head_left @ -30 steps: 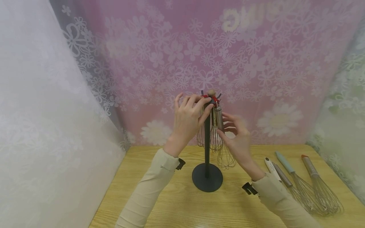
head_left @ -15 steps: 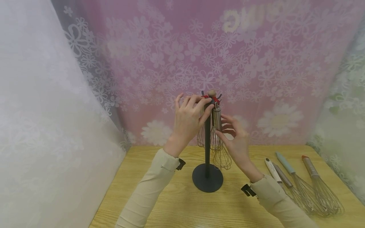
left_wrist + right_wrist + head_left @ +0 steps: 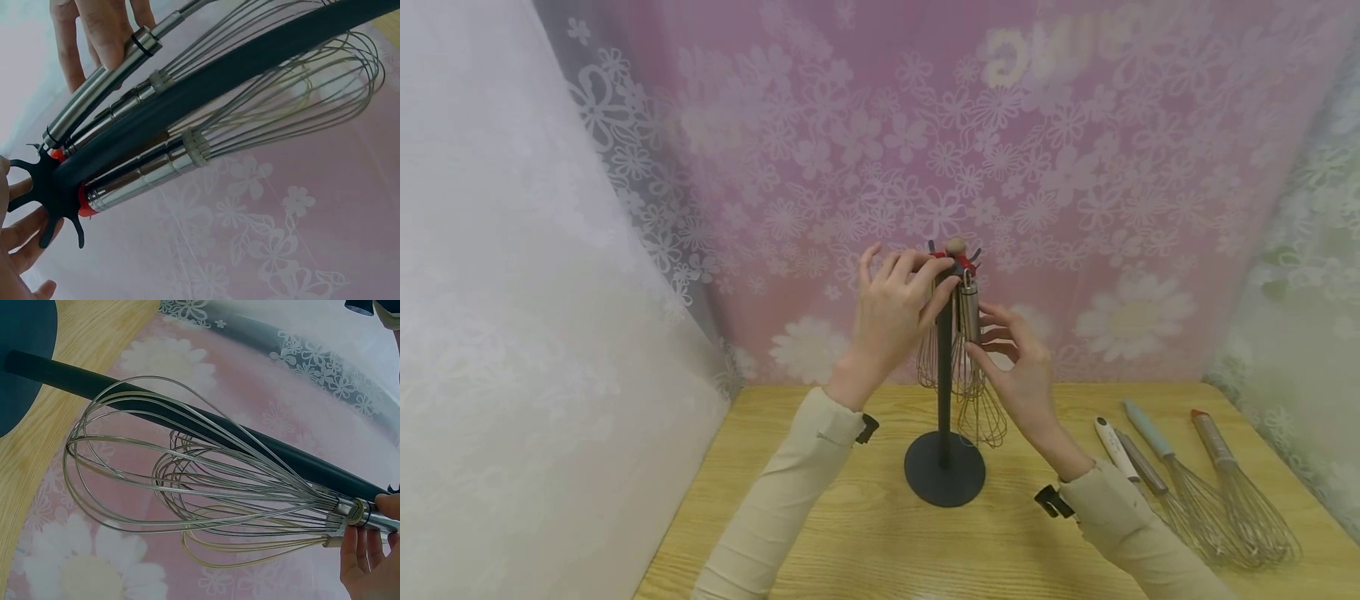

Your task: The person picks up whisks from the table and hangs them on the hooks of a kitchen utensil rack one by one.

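In the head view a dark hook stand [image 3: 945,375] rises from a round base. My left hand [image 3: 889,302] holds its hooked top, with thumb and forefinger around it. My right hand [image 3: 1028,367] pinches the steel handle of a whisk [image 3: 971,312], its loop end at a hook and its wires hanging down. The left wrist view shows this whisk's steel handle [image 3: 103,90] meeting the hooks, and another whisk [image 3: 147,172] with a red end hanging beside the pole. Its wires [image 3: 122,525] overlap other hanging whisks in the right wrist view.
At the right of the wooden table [image 3: 865,533] several utensils lie side by side: a white-handled one [image 3: 1115,448], a light blue-handled whisk [image 3: 1148,427] and a red-tipped whisk [image 3: 1216,437] among them. A floral curtain [image 3: 865,167] stands behind.
My right hand has shifted slightly left with the whisk, whose wires now hang closer to the pole. The left hand stays at the stand's top.
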Available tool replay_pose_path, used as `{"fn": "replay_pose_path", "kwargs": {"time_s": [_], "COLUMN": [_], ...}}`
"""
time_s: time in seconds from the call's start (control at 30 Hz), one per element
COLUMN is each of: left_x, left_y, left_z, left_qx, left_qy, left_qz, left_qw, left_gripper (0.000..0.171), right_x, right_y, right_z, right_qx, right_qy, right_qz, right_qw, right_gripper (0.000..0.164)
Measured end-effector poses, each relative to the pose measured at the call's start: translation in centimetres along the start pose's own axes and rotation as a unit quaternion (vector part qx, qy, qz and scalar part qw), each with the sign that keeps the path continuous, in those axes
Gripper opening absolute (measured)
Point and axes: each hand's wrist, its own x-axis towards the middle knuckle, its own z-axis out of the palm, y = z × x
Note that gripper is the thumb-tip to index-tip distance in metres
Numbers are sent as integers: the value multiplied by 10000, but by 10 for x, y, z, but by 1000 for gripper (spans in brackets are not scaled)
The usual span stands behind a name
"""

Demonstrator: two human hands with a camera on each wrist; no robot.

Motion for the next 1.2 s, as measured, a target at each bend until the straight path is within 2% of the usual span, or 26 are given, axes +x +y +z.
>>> {"fn": "replay_pose_path", "kwargs": {"time_s": [0.13, 0.4, 0.6, 0.97, 1.2], "left_x": [0, -1, -1, 0, 1], "left_y": [-7, -22, -27, -22, -19], "left_z": [0, 3, 2, 3, 2], "left_qx": [-172, -834, -1004, -915, -845], "left_qy": [-83, -290, -528, -222, -193], "left_qz": [159, 449, 494, 317, 208], "left_qw": [9997, 9951, 9923, 9950, 9960], "left_gripper": [28, 35, 33, 26, 27], "right_x": [0, -1, -2, -3, -2], "right_y": [0, 0, 1, 1, 1], "right_z": [0, -1, -3, -3, -3], "right_qx": [-12, 34, 42, 103, 116], "right_qy": [6, -7, -53, -22, 12], "right_qz": [19, 106, 118, 119, 88], "right_qw": [10000, 9999, 9999, 9999, 9999], "right_gripper": [53, 52, 50, 47, 46]}}
